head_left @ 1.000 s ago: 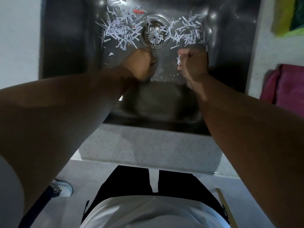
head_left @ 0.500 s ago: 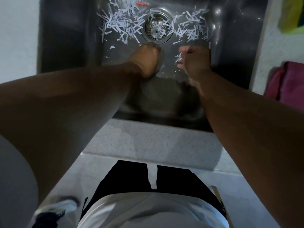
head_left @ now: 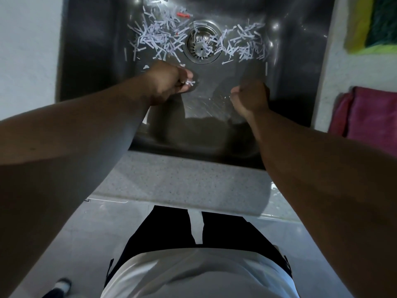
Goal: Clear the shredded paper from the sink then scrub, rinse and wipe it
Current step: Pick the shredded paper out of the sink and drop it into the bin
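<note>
White shredded paper [head_left: 160, 38] lies scattered over the floor of the steel sink [head_left: 90, 61], on both sides of the round drain strainer [head_left: 203, 45], with a small red scrap [head_left: 182, 15] at the back. My left hand [head_left: 166, 81] hovers just in front of the left heap, its fingers curled round a small bunch of shreds that pokes out at the fingertips. My right hand [head_left: 250, 96] is over the sink's front right part, fingers curled in a loose fist; nothing shows in it.
A pink cloth [head_left: 373, 114] lies on the counter to the right of the sink. A yellow and green sponge or cloth [head_left: 369, 24] sits at the far right back. The speckled counter edge [head_left: 182, 177] runs in front of the basin.
Both hands have drawn back from the paper toward the sink's front. The left one now shows shreds at its fingertips. The paper that hung by the right hand is gone from sight.
</note>
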{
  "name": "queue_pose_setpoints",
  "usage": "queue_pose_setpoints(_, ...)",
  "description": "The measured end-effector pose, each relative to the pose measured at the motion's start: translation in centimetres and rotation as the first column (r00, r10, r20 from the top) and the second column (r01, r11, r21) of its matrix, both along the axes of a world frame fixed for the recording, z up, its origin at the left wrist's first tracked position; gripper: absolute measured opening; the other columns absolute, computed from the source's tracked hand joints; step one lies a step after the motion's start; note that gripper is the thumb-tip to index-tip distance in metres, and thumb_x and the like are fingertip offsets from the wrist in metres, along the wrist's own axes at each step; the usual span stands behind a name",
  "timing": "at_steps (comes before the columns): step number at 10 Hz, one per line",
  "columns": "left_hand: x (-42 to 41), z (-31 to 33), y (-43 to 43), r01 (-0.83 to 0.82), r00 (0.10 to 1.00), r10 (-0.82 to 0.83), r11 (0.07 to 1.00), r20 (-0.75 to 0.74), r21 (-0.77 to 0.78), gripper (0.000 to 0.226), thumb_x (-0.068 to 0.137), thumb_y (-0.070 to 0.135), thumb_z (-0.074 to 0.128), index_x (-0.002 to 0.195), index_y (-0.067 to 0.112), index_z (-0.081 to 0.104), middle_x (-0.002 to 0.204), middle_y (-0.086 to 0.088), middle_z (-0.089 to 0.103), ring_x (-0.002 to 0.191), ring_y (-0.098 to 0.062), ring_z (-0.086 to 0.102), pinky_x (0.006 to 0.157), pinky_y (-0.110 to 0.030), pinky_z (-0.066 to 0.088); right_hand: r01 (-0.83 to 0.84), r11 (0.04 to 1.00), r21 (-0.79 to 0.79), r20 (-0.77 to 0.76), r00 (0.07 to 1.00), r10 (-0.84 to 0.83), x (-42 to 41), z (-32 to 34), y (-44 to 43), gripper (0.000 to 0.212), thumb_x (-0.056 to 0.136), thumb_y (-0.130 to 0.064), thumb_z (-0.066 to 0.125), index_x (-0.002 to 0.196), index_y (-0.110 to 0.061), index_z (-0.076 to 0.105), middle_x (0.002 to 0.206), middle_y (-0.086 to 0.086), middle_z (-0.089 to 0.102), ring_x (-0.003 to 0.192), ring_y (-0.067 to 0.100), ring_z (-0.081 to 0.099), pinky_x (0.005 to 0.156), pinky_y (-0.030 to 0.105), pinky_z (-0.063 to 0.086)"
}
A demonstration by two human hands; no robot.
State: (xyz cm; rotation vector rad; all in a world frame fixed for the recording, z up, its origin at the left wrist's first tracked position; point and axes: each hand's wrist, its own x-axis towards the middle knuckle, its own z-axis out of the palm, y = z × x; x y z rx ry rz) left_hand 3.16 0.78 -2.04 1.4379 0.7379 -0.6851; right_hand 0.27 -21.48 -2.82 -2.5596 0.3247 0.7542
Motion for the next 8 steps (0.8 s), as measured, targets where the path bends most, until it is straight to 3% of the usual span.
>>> queue_pose_setpoints(1, 0.1, 0.2, -0.4, 0.007, 0.999, -0.009, 0.999, -0.052, -0.047, 0.017, 0.098, 0.000, 0.054, 0.089, 0.008, 0.067, 0.088, -0.004, 0.067, 0.082, -0.014, 0.067, 0.063, -0.017, 0.056, 0.081, 0.997, 0.021, 0.045, 0.996, -0.081, -0.2, -1.7, -0.1, 0.025, 0.099, -0.014, 0.054, 0.115, -0.005, 0.072, 0.122, 0.017, 0.068, 0.116, 0.032, 0.061, 0.064, 0.005, 0.030)
queue_pose_setpoints(2, -0.1, 0.4, -0.3, 0.061, 0.998, -0.062, 0.998, -0.018, -0.021, 0.012, 0.096, 0.002, 0.063, 0.087, 0.010, 0.066, 0.078, -0.003, 0.064, 0.065, -0.009, 0.061, 0.058, -0.014, 0.052, -0.045, 0.992, -0.120, 0.085, 0.995, 0.055, -0.1, -2.6, 0.2, 0.029, 0.102, -0.016, 0.049, 0.118, -0.003, 0.070, 0.123, 0.018, 0.067, 0.117, 0.034, 0.061, 0.074, 0.010, 0.039)
queue_pose_setpoints(3, -0.3, 0.1, 0.0, 0.154, 0.987, -0.156, 0.987, 0.029, 0.051, 0.014, 0.092, -0.002, 0.068, 0.087, 0.011, 0.068, 0.070, -0.005, 0.063, 0.052, -0.007, 0.058, 0.054, -0.016, 0.051, -0.016, 0.995, -0.102, 0.138, 0.990, 0.030, -0.2, -1.1, 1.0, 0.035, 0.105, -0.011, 0.038, 0.131, -0.001, 0.058, 0.134, 0.023, 0.057, 0.128, 0.040, 0.052, 0.104, 0.041, 0.042)
queue_pose_setpoints(4, -0.3, -0.1, 0.1, 0.149, 0.989, -0.150, 0.988, 0.017, 0.034, 0.011, 0.092, -0.002, 0.068, 0.095, 0.009, 0.070, 0.081, -0.008, 0.068, 0.069, -0.013, 0.065, 0.061, -0.018, 0.056, -0.124, 0.979, -0.160, 0.187, 0.970, 0.153, -0.3, -0.7, 1.3, 0.040, 0.107, -0.014, 0.032, 0.143, -0.001, 0.046, 0.142, 0.023, 0.049, 0.134, 0.037, 0.046, 0.108, 0.043, 0.038)
queue_pose_setpoints(5, -0.4, 0.0, 0.1, 0.115, 0.993, -0.115, 0.993, 0.015, -0.006, 0.021, 0.094, -0.002, 0.067, 0.114, 0.002, 0.071, 0.107, -0.013, 0.070, 0.100, -0.020, 0.069, 0.079, -0.022, 0.060, -0.053, 0.993, -0.109, 0.152, 0.986, 0.069, 0.0, -1.2, 0.3, 0.032, 0.104, -0.014, 0.039, 0.130, -0.011, 0.057, 0.128, 0.015, 0.061, 0.116, 0.028, 0.058, 0.085, 0.035, 0.047)
queue_pose_setpoints(6, -0.4, 0.1, 0.2, 0.098, 0.995, -0.097, 0.995, 0.027, -0.033, 0.025, 0.092, -0.007, 0.066, 0.116, -0.003, 0.070, 0.118, -0.015, 0.070, 0.111, -0.022, 0.068, 0.081, -0.021, 0.059, 0.143, 0.990, -0.004, 0.267, 0.954, -0.137, 0.7, -1.4, -0.8, 0.016, 0.095, -0.014, 0.056, 0.099, -0.016, 0.071, 0.100, 0.010, 0.072, 0.091, 0.025, 0.070, 0.082, 0.034, 0.059)
queue_pose_setpoints(7, -0.4, 0.0, 0.1, 0.113, 0.993, -0.113, 0.994, 0.026, -0.001, 0.023, 0.090, -0.008, 0.066, 0.112, -0.003, 0.071, 0.118, -0.016, 0.070, 0.110, -0.024, 0.068, 0.079, -0.021, 0.059, -0.020, 1.000, 0.007, 0.189, 0.982, 0.019, 0.4, -1.3, -0.3, 0.022, 0.098, -0.019, 0.057, 0.103, -0.006, 0.074, 0.103, 0.017, 0.073, 0.100, 0.034, 0.067, 0.085, 0.032, 0.052)
queue_pose_setpoints(8, -0.5, -0.1, 0.0, 0.136, 0.990, -0.137, 0.990, 0.023, 0.027, 0.017, 0.092, -0.008, 0.065, 0.106, -0.002, 0.072, 0.110, -0.015, 0.071, 0.101, -0.021, 0.070, 0.082, -0.022, 0.060, -0.207, 0.968, -0.145, 0.149, 0.962, 0.228, -0.2, -1.2, 0.3, 0.025, 0.099, -0.023, 0.055, 0.103, -0.009, 0.075, 0.106, 0.013, 0.073, 0.103, 0.030, 0.066, 0.076, 0.026, 0.042)
